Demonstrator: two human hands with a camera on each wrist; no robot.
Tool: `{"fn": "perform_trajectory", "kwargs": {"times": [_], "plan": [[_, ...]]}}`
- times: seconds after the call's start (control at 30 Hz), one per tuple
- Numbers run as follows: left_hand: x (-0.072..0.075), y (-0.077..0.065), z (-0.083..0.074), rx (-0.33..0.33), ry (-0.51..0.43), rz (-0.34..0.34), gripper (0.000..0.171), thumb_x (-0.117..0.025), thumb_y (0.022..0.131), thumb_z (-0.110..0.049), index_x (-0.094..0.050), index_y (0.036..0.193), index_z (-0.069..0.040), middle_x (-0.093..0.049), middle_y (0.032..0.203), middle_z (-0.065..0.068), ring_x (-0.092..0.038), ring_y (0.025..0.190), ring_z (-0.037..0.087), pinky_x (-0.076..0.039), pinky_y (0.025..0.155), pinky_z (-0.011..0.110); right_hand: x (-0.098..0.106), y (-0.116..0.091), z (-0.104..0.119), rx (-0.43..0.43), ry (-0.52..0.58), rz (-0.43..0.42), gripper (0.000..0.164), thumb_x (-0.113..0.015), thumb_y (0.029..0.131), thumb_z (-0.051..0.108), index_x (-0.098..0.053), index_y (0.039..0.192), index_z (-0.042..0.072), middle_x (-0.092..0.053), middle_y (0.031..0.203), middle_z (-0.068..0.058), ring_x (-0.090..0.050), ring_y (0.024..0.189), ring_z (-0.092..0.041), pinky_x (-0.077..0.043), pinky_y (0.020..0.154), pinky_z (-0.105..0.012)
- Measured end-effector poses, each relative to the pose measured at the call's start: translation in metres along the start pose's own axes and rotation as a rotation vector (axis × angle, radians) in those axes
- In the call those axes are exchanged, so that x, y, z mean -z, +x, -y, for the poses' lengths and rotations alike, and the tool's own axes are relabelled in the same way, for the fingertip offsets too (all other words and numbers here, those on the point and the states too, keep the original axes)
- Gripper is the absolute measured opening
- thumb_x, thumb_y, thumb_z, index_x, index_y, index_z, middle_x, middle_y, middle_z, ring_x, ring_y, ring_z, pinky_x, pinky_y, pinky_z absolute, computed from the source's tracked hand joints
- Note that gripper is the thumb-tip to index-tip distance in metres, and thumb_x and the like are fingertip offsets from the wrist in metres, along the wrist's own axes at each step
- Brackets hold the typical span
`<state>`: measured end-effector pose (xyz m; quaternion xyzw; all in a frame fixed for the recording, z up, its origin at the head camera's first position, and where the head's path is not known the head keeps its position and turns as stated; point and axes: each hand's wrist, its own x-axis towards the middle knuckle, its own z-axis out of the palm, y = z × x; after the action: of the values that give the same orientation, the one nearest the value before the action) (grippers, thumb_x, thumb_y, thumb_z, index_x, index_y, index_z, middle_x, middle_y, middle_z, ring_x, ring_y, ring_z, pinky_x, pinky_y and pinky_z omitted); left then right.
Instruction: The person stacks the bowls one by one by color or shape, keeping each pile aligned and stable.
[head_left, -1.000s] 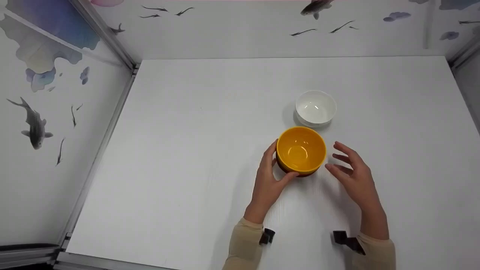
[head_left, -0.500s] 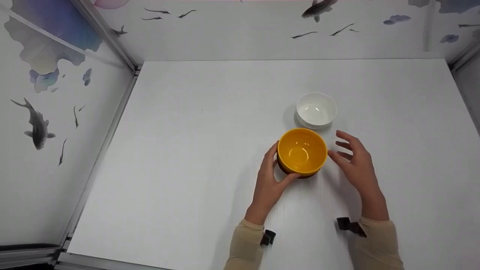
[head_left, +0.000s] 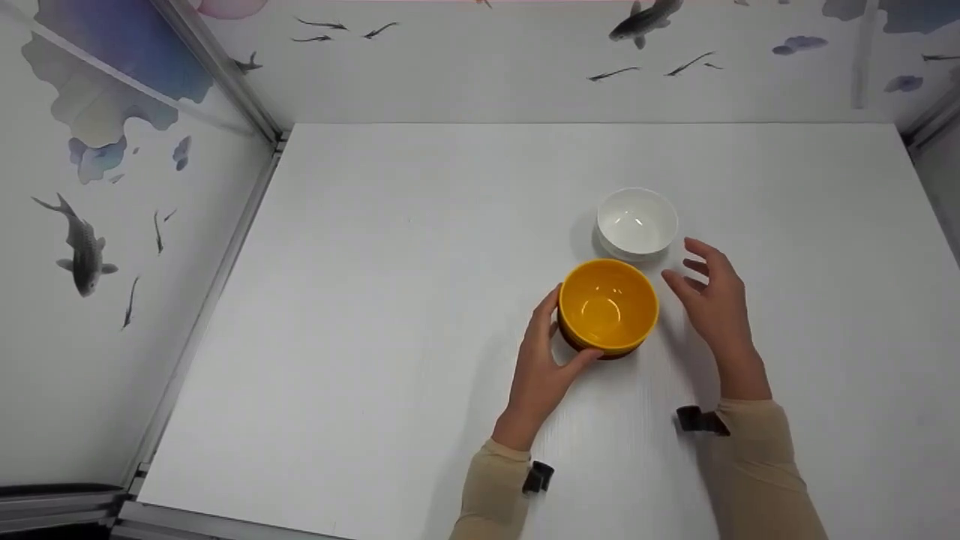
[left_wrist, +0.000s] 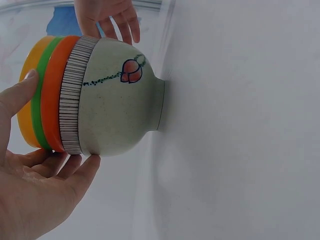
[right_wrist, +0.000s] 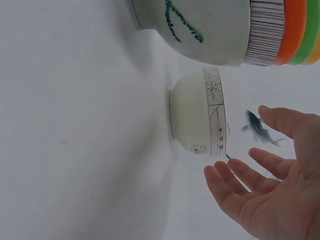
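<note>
A stack of several bowls stands on the white table, with a yellow bowl (head_left: 609, 304) on top. Below its rim, the left wrist view shows a green band (left_wrist: 40, 100), an orange band (left_wrist: 54, 100) and a pale bowl (left_wrist: 117, 105) with a painted red bud at the bottom. My left hand (head_left: 540, 375) grips the stack from the left, thumb at the yellow rim and fingers along the side. Just behind stands a white bowl (head_left: 637, 221), its outside patterned near the rim. My right hand (head_left: 716, 300), holding nothing, hovers right of both, fingers loosely spread toward the white bowl.
The white table (head_left: 375, 315) is bounded by a back wall (head_left: 480, 75) and a left wall (head_left: 45, 300), both printed with fish and watercolour shapes. A metal frame edge (head_left: 225, 525) runs along the front left.
My right hand has moved forward, from beside the yellow bowl to beside the white bowl. The left hand keeps its grip on the stack, and the bowls stay in place.
</note>
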<state>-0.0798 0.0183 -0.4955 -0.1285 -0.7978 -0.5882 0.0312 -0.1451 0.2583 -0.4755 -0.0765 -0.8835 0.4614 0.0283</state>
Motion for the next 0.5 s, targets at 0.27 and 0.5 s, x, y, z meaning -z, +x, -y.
{"fn": "perform_trajectory", "kwargs": {"times": [0.27,0.5], "plan": [[0.0,0.0,0.0,0.018,-0.003,0.004,0.087,-0.075,0.088,-0.036,-0.025,0.157,-0.015,-0.034,0.161,0.001,-0.037,0.147,0.018,-0.041,0.118,0.038,-0.003,0.019,-0.001,-0.068,-0.001,0.058,0.069,-0.055,0.101,0.04,-0.029,0.156,0.007,-0.032,0.161,-0.018,-0.042,0.141,-0.038,-0.039,0.115,-0.054],[0.0,0.0,0.0,0.034,-0.005,0.011,0.088,-0.075,0.088,-0.037,-0.024,0.157,-0.017,-0.033,0.161,-0.001,-0.036,0.147,0.016,-0.04,0.118,0.036,-0.007,0.031,0.0,-0.136,0.013,0.118,0.078,-0.055,0.1,0.047,-0.021,0.159,0.008,-0.029,0.162,-0.017,-0.039,0.144,-0.036,-0.039,0.117,-0.052]]}}
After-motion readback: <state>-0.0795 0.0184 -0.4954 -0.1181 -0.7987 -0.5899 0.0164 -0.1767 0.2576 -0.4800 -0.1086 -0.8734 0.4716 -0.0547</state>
